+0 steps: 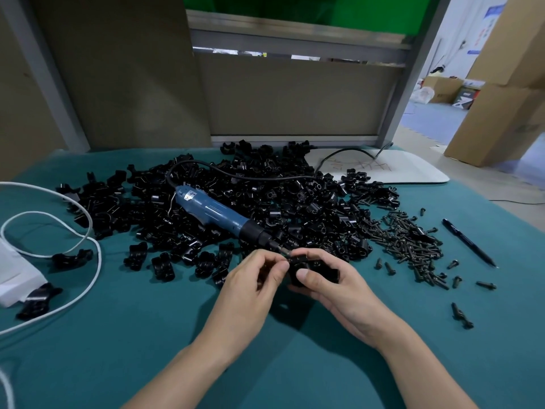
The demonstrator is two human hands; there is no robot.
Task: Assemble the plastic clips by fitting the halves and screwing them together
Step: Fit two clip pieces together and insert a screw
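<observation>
Just above the teal table, my right hand (330, 278) grips a black plastic clip (300, 268), thumb pressed on its front. My left hand (253, 278) pinches something small and dark at the clip's top left edge; it looks like a screw, mostly hidden by the fingertips. A blue electric screwdriver (218, 215) lies on the big heap of black clip halves (295, 202), its tip pointing at my hands. Loose black screws (413, 243) are scattered to the right.
A few assembled clips (163, 265) lie left of my hands. A white cable (73, 208) loops at the left beside white paper (14, 273). A black pen (469, 242) lies at the right. A white board (398, 169) sits at the back right.
</observation>
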